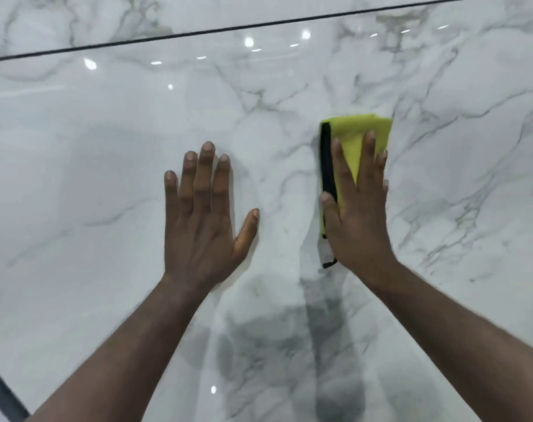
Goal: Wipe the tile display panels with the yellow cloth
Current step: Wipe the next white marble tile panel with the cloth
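- The glossy white tile panel (107,147), veined in grey like marble, fills nearly the whole view; both hands lie against it.
- A second panel (76,19) of the same pattern lies along the 12 o'clock edge of the view.
- Two bare forearms come in from the 7 o'clock and 5 o'clock corners and rise toward the middle.
- The left hand (204,226) sits just to 9 o'clock of the view's centre. It lies flat on the bare panel with its fingers straight and close together, pointing to 12 o'clock, the thumb spread toward 2 o'clock. It holds nothing.
- The right hand (359,214) sits at 3 o'clock of centre, well apart from the left. Its straight, slightly spread fingers press the cloth flat against the panel rather than curling round it.
- The yellow cloth (350,129), folded into a pad, lies under the right hand at about 2 o'clock of centre. Its top shows beyond the fingertips toward 12 o'clock.
- A dark grey strip (3,394) cuts across the 8 o'clock corner.
- A thin dark seam (228,28) separates the two panels, running from the 10 o'clock edge up to 1 o'clock.
- Black trim (326,159) edges the cloth's 9 o'clock side, beside the thumb.
- A small black loop (329,264) pokes out at the cloth's 6 o'clock end, by the wrist.
- Small bright light reflections (249,42) dot the panel near 12 o'clock.
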A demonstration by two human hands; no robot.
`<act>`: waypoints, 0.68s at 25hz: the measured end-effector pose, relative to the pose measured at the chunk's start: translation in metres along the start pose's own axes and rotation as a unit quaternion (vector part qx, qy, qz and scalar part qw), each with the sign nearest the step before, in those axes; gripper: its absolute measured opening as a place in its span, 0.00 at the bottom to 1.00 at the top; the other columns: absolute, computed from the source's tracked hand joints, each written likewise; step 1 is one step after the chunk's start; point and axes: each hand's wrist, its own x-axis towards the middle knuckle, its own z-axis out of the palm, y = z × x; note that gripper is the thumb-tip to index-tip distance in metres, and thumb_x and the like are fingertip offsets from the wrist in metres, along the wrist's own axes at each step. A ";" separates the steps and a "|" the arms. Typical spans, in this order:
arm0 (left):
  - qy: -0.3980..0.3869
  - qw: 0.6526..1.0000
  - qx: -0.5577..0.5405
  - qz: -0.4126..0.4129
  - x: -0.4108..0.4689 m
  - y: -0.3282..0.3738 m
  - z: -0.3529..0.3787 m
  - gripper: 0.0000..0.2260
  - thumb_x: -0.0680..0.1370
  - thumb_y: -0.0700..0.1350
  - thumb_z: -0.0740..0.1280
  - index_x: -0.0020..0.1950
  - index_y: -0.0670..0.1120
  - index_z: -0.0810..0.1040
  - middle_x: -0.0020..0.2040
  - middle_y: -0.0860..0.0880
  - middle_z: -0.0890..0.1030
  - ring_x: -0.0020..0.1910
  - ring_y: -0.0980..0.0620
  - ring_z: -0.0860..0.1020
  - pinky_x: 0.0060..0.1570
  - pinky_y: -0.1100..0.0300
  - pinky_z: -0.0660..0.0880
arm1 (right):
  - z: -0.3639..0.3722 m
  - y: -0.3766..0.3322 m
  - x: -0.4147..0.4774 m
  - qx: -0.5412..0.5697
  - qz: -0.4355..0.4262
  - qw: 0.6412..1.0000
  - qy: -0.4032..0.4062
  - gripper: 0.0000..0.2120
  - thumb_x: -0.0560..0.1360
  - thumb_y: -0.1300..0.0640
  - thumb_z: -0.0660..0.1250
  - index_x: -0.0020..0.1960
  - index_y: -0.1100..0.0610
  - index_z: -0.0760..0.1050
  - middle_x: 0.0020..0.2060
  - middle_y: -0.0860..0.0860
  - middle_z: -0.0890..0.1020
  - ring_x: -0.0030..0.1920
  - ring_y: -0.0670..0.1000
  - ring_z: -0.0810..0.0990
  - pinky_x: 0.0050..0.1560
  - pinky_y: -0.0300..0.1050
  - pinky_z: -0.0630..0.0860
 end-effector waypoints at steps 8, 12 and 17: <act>0.013 0.997 0.063 -0.039 0.005 0.022 0.023 0.39 0.85 0.62 0.62 0.87 0.39 0.58 0.87 0.39 0.58 0.86 0.36 0.55 0.79 0.23 0.50 | -0.015 0.048 -0.005 -0.024 -0.086 0.995 -0.035 0.37 0.85 0.57 0.64 0.86 0.39 0.49 0.86 0.44 0.38 0.85 0.53 0.35 0.83 0.64 0.45; 0.001 0.998 0.059 -0.038 0.006 0.024 0.018 0.39 0.86 0.62 0.61 0.88 0.39 0.56 0.88 0.39 0.56 0.87 0.36 0.54 0.80 0.24 0.49 | -0.004 0.070 -0.024 -0.109 -0.168 0.979 -0.025 0.37 0.84 0.59 0.67 0.86 0.42 0.53 0.87 0.49 0.45 0.86 0.59 0.43 0.82 0.70 0.51; -0.001 0.998 0.034 -0.043 0.005 0.028 0.019 0.39 0.86 0.62 0.62 0.87 0.36 0.57 0.87 0.36 0.54 0.86 0.33 0.53 0.82 0.28 0.47 | -0.030 0.095 -0.013 -0.064 -0.065 0.996 0.007 0.34 0.86 0.55 0.63 0.86 0.43 0.52 0.87 0.49 0.41 0.86 0.57 0.40 0.82 0.67 0.49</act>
